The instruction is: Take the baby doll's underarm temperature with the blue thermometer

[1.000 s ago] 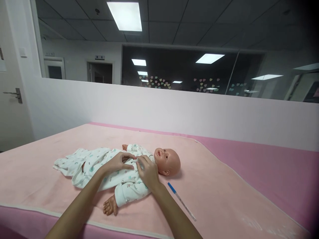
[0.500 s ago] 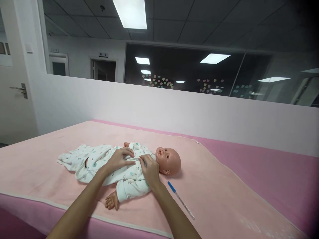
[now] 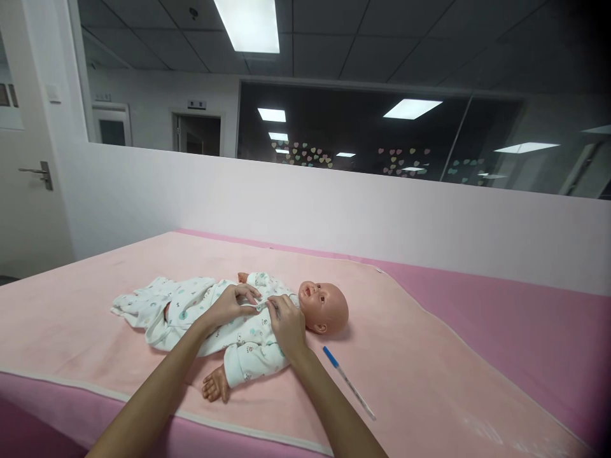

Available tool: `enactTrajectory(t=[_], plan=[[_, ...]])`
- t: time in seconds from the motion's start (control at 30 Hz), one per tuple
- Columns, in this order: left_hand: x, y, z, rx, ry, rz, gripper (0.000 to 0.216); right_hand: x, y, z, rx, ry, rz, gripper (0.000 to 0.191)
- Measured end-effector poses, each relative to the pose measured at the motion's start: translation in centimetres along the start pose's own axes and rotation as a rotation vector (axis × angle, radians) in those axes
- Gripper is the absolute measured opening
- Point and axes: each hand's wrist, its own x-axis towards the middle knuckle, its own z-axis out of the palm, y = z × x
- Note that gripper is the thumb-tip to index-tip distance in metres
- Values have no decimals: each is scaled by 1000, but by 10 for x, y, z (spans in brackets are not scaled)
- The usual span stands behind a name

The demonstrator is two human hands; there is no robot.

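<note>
A baby doll (image 3: 324,306) lies on its back on a pale pink blanket (image 3: 410,356), head to the right. It wears a white patterned romper (image 3: 191,305). My left hand (image 3: 232,302) pinches the romper's front over the doll's chest. My right hand (image 3: 286,323) rests beside it near the neck, fingers closed on the same front edge of cloth. The doll's bare hand (image 3: 214,385) sticks out of the near sleeve.
A blue-capped pen (image 3: 347,382) lies on the blanket right of my right forearm. The blanket covers a darker pink table (image 3: 525,318) set against a low white wall (image 3: 334,210). A door (image 3: 28,178) stands at the far left.
Both hands stay on the doll's chest; the fingers have shifted slightly along the romper's front. The view has steadied after turning a little to the left.
</note>
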Motion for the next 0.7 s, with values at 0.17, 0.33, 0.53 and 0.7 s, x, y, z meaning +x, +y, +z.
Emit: enactTrajectory(t=[0.17, 0.33, 0.53, 0.7], plan=[[0, 4, 1, -2, -27, 2, 11, 0, 0, -2, -2, 55, -27, 18], [0, 7, 0, 28, -75, 41, 12, -1, -4, -5, -7, 11, -158, 17], [0, 5, -1, 9, -94, 19, 12, 1, -10, -5, 14, -39, -100, 10], [1, 5, 0, 10, -9, -3, 13, 0, -12, -4, 32, -50, -109, 13]])
